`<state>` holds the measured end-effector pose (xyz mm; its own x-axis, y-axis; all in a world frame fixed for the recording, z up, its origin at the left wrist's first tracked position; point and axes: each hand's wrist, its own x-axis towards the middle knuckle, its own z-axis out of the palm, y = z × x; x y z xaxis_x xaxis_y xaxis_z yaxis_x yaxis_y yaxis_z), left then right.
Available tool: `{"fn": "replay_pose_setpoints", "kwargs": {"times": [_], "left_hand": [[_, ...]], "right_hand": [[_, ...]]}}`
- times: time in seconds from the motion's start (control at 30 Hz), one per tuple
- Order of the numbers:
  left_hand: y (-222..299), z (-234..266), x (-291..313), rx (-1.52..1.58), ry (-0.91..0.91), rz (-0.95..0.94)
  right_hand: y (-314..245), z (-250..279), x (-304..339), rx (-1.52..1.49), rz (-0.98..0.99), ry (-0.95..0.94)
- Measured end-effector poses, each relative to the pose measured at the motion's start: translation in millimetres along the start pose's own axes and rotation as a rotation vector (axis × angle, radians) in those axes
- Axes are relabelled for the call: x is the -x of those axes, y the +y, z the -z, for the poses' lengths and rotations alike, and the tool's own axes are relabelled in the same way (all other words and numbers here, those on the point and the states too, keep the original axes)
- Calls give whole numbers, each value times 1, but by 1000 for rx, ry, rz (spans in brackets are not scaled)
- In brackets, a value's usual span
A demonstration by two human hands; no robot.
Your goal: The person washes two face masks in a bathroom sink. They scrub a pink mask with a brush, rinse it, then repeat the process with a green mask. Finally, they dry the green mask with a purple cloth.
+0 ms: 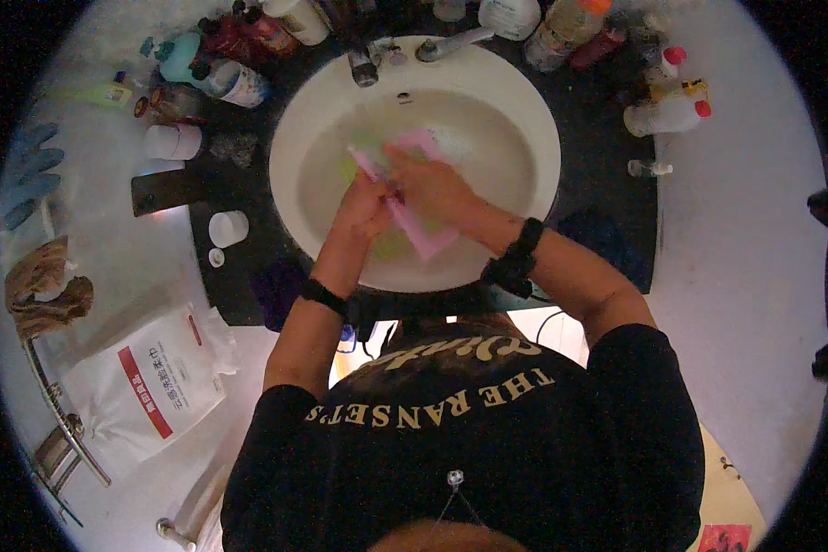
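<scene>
A pink and green cloth point(430, 241) is held over the bowl of the white oval sink point(294, 213). My left hand point(366, 206) is closed around its left part, with a pink edge showing above the fingers. Laid across the cloth from the right, my right hand point(437, 191) grips its middle; its fingertips are smeared by motion and partly hidden. Pink corners stick out above and below the hands, while the green part shows faintly at the left and below. Behind the cloth, at the sink's far rim, stands a metal faucet point(363, 69) with a lever handle point(455, 43).
Bottles and jars crowd the dark counter point(607, 175) along the back, including a white bottle with a red cap point(667, 115) at right. On the left are a white tub point(228, 228), a blue glove point(35, 175) on the wall and a white packet point(156, 382).
</scene>
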<state>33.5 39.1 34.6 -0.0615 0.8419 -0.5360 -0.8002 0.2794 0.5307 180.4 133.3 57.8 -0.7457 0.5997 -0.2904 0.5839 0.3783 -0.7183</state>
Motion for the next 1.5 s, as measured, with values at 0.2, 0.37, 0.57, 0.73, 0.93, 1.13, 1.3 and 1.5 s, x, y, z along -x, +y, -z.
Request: {"fn": "replay_pose_setpoints", "kwargs": {"times": [0.2, 0.37, 0.57, 0.73, 0.93, 1.13, 1.3, 1.5], "left_hand": [[-2, 6, 9, -10, 28, -63], [1, 5, 9, -68, 59, 0], [-1, 10, 25, -22, 105, -35], [-7, 4, 33, -12, 12, -144], [31, 8, 32, 136, -63, 108], [22, 8, 18, -153, -56, -5], [23, 3, 16, -209, 28, 0], [27, -13, 19, -234, 48, -19]], "right_hand": [[15, 6, 0, 21, -188, 40], [30, -6, -3, -10, 219, 128], [58, -4, -17, 195, -220, -43], [77, -21, -12, -180, -248, 78], [70, -8, -22, -186, -45, 75], [17, -2, -13, 100, -19, 186], [-24, 14, 13, 248, 381, 127], [-31, 44, 2, 241, 203, 60]]}}
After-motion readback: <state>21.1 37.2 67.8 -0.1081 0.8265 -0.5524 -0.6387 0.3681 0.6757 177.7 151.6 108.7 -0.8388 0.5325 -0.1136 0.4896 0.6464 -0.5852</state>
